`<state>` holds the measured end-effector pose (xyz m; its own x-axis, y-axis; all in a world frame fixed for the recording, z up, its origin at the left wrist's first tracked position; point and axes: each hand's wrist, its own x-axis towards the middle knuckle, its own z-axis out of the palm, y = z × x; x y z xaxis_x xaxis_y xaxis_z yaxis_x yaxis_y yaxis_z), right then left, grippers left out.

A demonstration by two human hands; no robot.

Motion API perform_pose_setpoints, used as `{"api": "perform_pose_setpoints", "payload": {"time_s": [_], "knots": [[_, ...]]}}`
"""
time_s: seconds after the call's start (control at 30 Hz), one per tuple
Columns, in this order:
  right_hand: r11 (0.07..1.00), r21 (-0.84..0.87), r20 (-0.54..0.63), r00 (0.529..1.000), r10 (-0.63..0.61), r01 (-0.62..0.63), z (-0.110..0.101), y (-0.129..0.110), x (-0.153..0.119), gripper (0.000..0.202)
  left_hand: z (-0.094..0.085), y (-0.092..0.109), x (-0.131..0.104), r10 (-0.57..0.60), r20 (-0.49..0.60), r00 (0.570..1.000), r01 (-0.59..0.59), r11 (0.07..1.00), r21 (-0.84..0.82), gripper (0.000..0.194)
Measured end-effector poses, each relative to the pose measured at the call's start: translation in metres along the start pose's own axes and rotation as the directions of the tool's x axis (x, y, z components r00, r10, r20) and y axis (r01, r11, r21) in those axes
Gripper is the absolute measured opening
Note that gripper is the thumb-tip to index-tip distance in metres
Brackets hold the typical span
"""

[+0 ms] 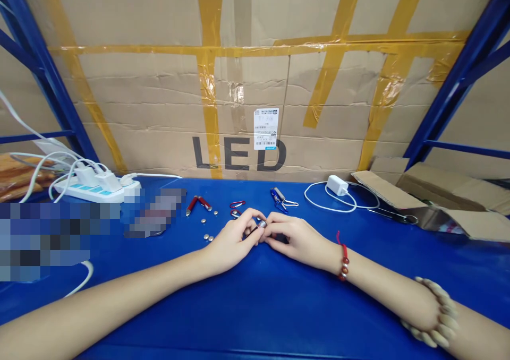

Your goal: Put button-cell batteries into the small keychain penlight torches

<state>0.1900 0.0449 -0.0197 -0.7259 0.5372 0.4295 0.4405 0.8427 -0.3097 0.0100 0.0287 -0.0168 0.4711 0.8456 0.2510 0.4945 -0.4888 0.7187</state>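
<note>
My left hand [238, 238] and my right hand [292, 236] meet over the middle of the blue table, fingertips together. Between their pinched fingers is a small flashlight part [262, 224] with a shiny silver end; the fingers cover most of it. Just behind my left hand lies a red carabiner clip [238, 204]. Two red flashlight tubes [198, 204] rest further left, and several button cells [206, 237] are scattered near them. Beyond my right hand are a blue and a silver keychain flashlight [281, 196] with clips.
A white power strip [98, 188] with plugs and cables stands at the left, near a blurred-out dark object [155, 214]. A white charger [337, 185] with its cable lies back right, beside an open cardboard box [434, 200]. A large taped carton [167, 110] forms the back wall.
</note>
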Motion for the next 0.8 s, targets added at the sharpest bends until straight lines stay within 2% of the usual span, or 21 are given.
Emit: {"api": "perform_pose_setpoints", "payload": {"time_s": [0.8], "knots": [[1.0, -0.027, 0.025, 1.0, 0.006, -0.005, -0.0008, 0.0018, -0.0015, 0.018, -0.0006, 0.0021, -0.0003, -0.018, 0.008, 1.0, 0.018, 1.0, 0.011, 0.021]]}}
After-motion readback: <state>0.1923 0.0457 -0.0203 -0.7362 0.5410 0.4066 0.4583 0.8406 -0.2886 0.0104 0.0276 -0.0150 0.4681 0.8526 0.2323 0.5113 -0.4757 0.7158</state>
